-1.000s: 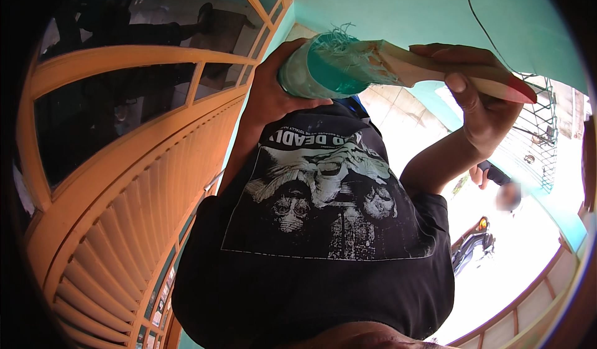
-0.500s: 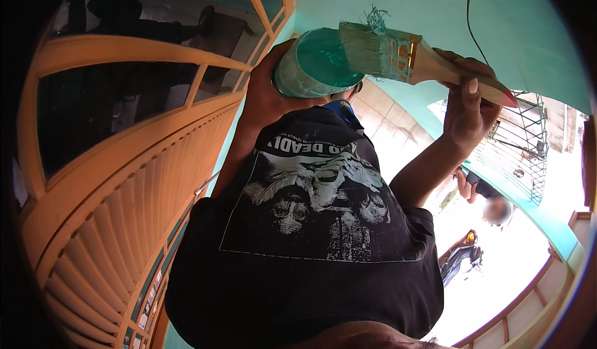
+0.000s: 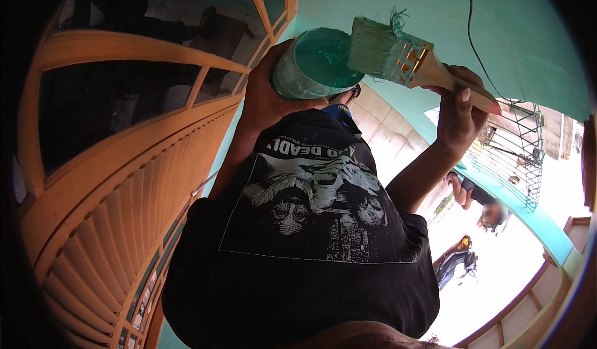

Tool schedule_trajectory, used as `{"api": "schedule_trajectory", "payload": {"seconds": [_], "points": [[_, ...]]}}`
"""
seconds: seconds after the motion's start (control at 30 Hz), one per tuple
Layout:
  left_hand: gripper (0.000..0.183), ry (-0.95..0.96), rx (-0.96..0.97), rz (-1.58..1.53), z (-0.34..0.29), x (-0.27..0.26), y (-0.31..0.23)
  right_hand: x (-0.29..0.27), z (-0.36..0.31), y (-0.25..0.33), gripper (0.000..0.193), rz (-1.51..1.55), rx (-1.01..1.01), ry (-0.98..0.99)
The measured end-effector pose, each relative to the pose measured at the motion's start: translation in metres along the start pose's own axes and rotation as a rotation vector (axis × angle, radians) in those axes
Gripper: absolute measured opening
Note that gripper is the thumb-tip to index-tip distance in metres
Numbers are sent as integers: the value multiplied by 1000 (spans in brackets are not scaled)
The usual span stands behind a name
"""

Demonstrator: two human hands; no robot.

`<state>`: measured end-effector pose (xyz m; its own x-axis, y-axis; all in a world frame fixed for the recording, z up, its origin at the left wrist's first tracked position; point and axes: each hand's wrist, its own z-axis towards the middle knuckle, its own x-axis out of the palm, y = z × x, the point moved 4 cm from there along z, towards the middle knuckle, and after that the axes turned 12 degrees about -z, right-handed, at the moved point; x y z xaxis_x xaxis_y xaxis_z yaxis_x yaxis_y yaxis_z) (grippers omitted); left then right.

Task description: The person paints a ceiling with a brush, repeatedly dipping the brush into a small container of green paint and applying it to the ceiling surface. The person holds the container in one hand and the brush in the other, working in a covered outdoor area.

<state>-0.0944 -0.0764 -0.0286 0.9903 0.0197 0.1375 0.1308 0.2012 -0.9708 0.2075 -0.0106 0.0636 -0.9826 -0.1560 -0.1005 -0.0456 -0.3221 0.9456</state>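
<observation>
My left hand is wrapped round a whitish, paint-smeared round tub from its outer side. Inside lies glossy green paint. In my right hand is a wide paintbrush, gripped by its pale wooden handle, which has a red end. Its bristles, coated in pale green paint, point left and overlap the tub's right rim in view; I cannot tell whether they touch it. Some stray bristles stick up from the brush's upper edge. Green paint also smears the metal band.
A green wall carries a hanging dark cable. Orange wooden window frames and slats run along the left. At right are a wire rack, a person outside and a motorbike.
The brush has shifted slightly right and tilted, its handle end dropping a little. My right hand has moved slightly left and down. The person outside has moved a little lower in view.
</observation>
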Motion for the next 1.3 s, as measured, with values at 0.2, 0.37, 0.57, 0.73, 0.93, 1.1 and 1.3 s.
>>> {"api": "schedule_trajectory", "payload": {"seconds": [0.2, 0.37, 0.57, 0.73, 0.93, 1.1, 1.3], "points": [[99, 14, 39, 12, 1, 0, -2, 8, 1, 4, 53, -9, 3, -59], [98, 28, 48, 44, 2, 0, -4, 10, 2, 5, 50, -33, 22, -76], [99, 34, 37, 75, -1, 0, 2, 14, 1, 10, 45, -45, 4, -136], [103, 50, 15, 89, -3, 1, 3, 17, 0, 13, 45, -32, -19, -140], [103, 50, 29, 82, -3, -1, 6, 9, -4, 12, 40, -19, -30, -78], [101, 20, 14, 37, -4, -1, 6, 10, -5, 11, 42, -12, -33, -79], [101, 7, -12, 12, -3, -1, 4, 11, -6, 9, 48, -140, -15, -123]]}}
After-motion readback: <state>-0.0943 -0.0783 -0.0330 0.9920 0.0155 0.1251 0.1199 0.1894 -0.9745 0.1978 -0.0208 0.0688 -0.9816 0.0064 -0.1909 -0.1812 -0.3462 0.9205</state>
